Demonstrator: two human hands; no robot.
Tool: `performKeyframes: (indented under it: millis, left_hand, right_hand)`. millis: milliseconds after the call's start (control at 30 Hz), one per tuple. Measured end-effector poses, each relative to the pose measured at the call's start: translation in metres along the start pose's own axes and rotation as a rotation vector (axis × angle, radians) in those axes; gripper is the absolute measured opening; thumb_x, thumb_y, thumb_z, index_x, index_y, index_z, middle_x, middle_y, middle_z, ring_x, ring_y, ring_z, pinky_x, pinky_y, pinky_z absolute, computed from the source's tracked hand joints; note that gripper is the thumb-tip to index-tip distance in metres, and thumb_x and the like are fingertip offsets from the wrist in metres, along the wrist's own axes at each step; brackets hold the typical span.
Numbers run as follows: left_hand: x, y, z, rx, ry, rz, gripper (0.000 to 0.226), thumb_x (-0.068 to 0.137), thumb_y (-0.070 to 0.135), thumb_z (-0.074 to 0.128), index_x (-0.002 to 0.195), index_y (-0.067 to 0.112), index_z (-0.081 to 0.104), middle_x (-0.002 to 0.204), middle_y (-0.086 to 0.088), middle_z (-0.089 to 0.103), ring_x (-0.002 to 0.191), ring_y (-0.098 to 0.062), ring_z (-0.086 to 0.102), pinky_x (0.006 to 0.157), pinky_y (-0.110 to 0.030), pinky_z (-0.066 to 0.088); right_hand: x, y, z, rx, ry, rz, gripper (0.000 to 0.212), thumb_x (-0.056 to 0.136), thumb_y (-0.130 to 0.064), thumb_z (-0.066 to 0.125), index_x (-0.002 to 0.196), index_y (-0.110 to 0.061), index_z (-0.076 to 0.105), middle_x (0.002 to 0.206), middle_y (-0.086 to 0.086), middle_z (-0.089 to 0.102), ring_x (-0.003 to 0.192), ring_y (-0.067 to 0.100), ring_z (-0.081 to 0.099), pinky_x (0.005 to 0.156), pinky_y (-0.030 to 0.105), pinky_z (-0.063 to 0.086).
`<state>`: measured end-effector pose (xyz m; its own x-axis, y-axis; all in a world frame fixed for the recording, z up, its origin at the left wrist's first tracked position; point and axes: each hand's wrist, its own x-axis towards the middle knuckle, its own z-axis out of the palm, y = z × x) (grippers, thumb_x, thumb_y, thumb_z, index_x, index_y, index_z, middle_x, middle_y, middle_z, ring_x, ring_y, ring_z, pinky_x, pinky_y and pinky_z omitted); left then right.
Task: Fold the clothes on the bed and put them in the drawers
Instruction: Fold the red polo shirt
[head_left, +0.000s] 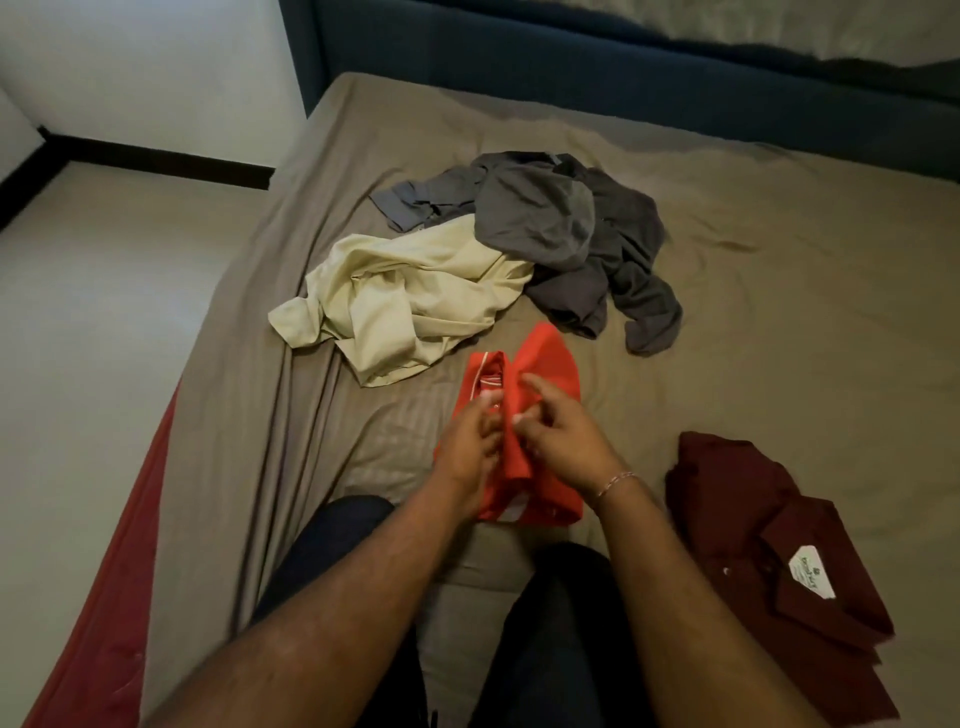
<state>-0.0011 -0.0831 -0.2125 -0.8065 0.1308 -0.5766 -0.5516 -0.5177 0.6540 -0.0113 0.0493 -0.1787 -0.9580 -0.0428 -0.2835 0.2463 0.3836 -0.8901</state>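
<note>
Both forearms reach forward from the bottom of the view and converge over the orange shirt (545, 364). The left hand (470, 447) lies at that shirt's left side, fingers curled and pinching its fabric. The right hand (561, 431), a thin bracelet (615, 483) at its wrist, pinches the same central fold, forefinger extended.

Dark blue headboard (571, 57), white wall (156, 67), pale floor (78, 312).

Both hands, left hand (470, 441) and right hand (563, 434), pinch the orange shirt (545, 364).
</note>
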Motion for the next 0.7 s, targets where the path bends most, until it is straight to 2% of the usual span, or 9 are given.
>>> performKeyframes:
  millis: [67,167,200,267,367,433,500,600,700]
  left_hand:
    - [0.003,0.015,-0.041,0.032,0.226,0.109,0.016,0.103,0.031,0.055,0.103,0.025,0.071,0.078,0.004,0.071,0.066,-0.015,0.064,0.055,-0.025,0.048]
    - [0.006,0.025,-0.081,0.252,0.444,0.287,0.013,0.100,0.019,0.059,0.106,0.026,0.069,0.092,-0.001,0.067,0.081,-0.018,0.058,0.071,-0.033,0.047]
    - [0.006,0.026,-0.084,0.301,0.451,0.318,0.015,0.099,0.017,0.060,0.109,0.025,0.069,0.098,-0.002,0.069,0.085,-0.017,0.061,0.074,-0.034,0.049]
    - [0.004,0.024,-0.077,0.328,0.355,0.327,0.019,0.100,0.011,0.061,0.110,0.024,0.070,0.092,-0.002,0.071,0.080,-0.014,0.063,0.065,-0.028,0.051]
    - [0.002,0.018,-0.053,0.372,0.116,0.196,0.028,0.101,0.014,0.063,0.128,0.019,0.064,0.083,0.004,0.067,0.074,-0.010,0.063,0.056,-0.024,0.050]
    - [0.001,0.014,-0.042,0.427,0.048,0.045,0.049,0.099,0.033,0.068,0.144,0.027,0.051,0.107,0.010,0.064,0.089,-0.005,0.063,0.067,-0.030,0.053]
    - [-0.003,0.012,-0.036,0.415,0.025,-0.043,0.068,0.092,0.051,0.072,0.150,0.036,0.040,0.127,0.012,0.058,0.105,-0.004,0.061,0.075,-0.034,0.054]
    - [-0.003,0.007,-0.021,0.165,0.000,-0.029,0.058,0.093,0.042,0.074,0.144,0.023,0.051,0.111,-0.002,0.073,0.085,-0.013,0.072,0.063,-0.032,0.057]
    - [-0.004,0.006,-0.013,-0.053,0.130,-0.036,0.029,0.098,0.032,0.067,0.110,0.006,0.065,0.077,-0.012,0.071,0.063,-0.023,0.069,0.056,-0.032,0.057]
  right_hand:
    - [0.009,0.008,0.012,-0.141,-0.049,-0.014,0.055,0.093,-0.013,0.072,0.145,-0.020,0.054,0.085,-0.002,0.062,0.077,0.019,0.062,0.081,0.039,0.055]
    - [0.019,0.034,0.001,-0.218,0.352,0.111,0.047,0.086,-0.019,0.077,0.130,-0.010,0.063,0.106,0.010,0.067,0.098,0.029,0.065,0.096,0.041,0.052]
    - [0.017,0.043,-0.001,-0.196,0.433,0.211,0.049,0.084,-0.022,0.079,0.129,-0.009,0.063,0.116,0.015,0.067,0.107,0.032,0.065,0.100,0.042,0.051]
    - [0.013,0.063,0.001,0.022,0.432,0.461,0.060,0.082,-0.025,0.083,0.133,-0.005,0.059,0.127,0.020,0.065,0.116,0.035,0.064,0.104,0.047,0.051]
    - [0.007,0.075,0.011,0.477,0.340,0.574,0.046,0.084,-0.015,0.083,0.124,-0.001,0.063,0.120,0.024,0.070,0.107,0.038,0.070,0.097,0.057,0.056]
    - [0.006,0.067,0.013,0.550,0.267,0.470,0.037,0.085,-0.005,0.079,0.119,-0.004,0.066,0.113,0.022,0.074,0.100,0.038,0.073,0.092,0.055,0.059]
    - [0.004,0.053,0.017,0.484,0.150,0.288,0.043,0.084,0.002,0.077,0.125,-0.007,0.065,0.109,0.017,0.076,0.092,0.029,0.074,0.084,0.043,0.062]
    - [-0.009,0.023,0.029,0.080,-0.019,-0.055,0.062,0.081,0.001,0.077,0.138,-0.016,0.059,0.114,0.003,0.072,0.095,0.016,0.069,0.085,0.024,0.056]
    - [-0.025,0.013,0.042,-0.221,-0.143,-0.272,0.073,0.079,-0.012,0.075,0.148,-0.017,0.053,0.114,0.003,0.064,0.094,0.017,0.063,0.087,0.024,0.052]
